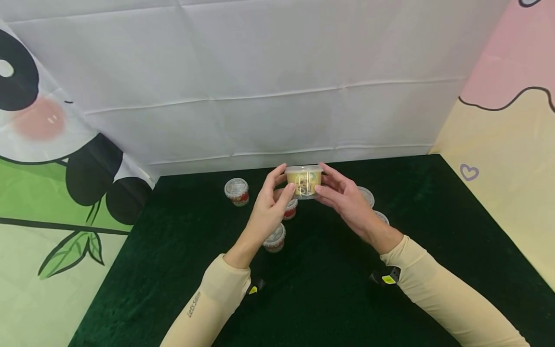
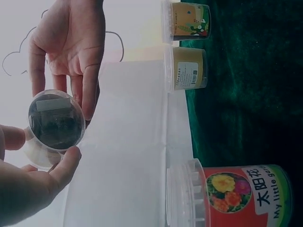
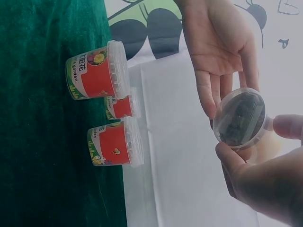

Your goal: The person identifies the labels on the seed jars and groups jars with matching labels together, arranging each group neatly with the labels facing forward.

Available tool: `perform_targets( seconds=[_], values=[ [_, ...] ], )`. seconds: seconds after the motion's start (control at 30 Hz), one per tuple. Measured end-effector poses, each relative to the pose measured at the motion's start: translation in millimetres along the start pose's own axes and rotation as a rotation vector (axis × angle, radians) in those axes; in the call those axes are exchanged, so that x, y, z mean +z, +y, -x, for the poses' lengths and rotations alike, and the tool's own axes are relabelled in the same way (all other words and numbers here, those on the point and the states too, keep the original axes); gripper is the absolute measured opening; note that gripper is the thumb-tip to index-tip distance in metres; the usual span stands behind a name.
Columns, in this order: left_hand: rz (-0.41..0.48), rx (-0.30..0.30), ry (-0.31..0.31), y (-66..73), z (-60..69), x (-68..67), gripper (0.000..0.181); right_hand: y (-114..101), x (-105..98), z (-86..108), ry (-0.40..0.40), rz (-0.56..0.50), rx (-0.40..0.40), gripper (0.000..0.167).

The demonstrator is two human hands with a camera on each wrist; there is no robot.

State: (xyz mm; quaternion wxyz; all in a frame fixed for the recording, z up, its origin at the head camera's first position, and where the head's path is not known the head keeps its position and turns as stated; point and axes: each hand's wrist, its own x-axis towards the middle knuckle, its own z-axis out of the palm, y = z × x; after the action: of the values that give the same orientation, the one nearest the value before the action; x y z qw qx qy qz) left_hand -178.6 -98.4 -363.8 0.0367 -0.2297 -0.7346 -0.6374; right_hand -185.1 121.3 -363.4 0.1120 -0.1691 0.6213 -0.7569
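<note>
A clear-lidded cup with a yellow label (image 1: 305, 182) is held up above the table between both hands. My left hand (image 1: 270, 207) grips its left side, thumb on the front, and my right hand (image 1: 347, 200) grips the right side the same way. From the left wrist view the cup's round end (image 2: 56, 120) looks dark with a pale strip across it; the right wrist view shows the same round end (image 3: 239, 118) between the fingers and thumbs of both hands.
Red-labelled cups (image 1: 237, 191) (image 1: 274, 238) (image 3: 108, 144) stand left and below the hands. Two yellowish cups (image 2: 188, 68) (image 2: 190, 21) stand on the right, partly behind the right hand in the head view. Dark green cloth (image 1: 173, 270) covers the table; a white sheet (image 1: 277, 96) hangs behind.
</note>
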Motion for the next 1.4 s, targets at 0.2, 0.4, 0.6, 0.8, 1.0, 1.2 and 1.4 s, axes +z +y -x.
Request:
perform_targets(
  seconds=[0.2, 0.4, 0.6, 0.8, 1.0, 1.2, 1.4],
  values=[
    [-0.029, -0.008, -0.002, 0.6, 0.5, 0.0, 0.054, -1, 0, 0.3, -0.008, 0.000, 0.019, 0.067],
    [-0.021, -0.006, -0.007, 2.4, 0.0, -0.5, 0.054, -3, 0, -0.4, -0.003, 0.003, 0.024, 0.067],
    [-0.028, -0.004, -0.007, 2.8, 1.4, -2.9, 0.054, -3, 2, -1.6, -0.010, 0.006, 0.026, 0.067],
    [-0.032, -0.014, -0.026, 4.2, 1.6, -9.8, 0.053, -3, 7, -3.0, -0.013, 0.008, 0.029, 0.066],
    [-0.064, -0.026, -0.039, 3.5, 4.4, -22.4, 0.054, -4, 18, -4.5, -0.014, 0.055, 0.040, 0.066],
    [-0.121, -0.036, -0.056, -0.5, 12.7, -42.4, 0.053, -1, 29, -9.3, -0.050, 0.113, 0.059, 0.066],
    [-0.154, -0.056, -0.074, -5.6, 21.2, -66.1, 0.053, 7, 42, -15.4, -0.107, 0.180, 0.078, 0.067]
  ],
)
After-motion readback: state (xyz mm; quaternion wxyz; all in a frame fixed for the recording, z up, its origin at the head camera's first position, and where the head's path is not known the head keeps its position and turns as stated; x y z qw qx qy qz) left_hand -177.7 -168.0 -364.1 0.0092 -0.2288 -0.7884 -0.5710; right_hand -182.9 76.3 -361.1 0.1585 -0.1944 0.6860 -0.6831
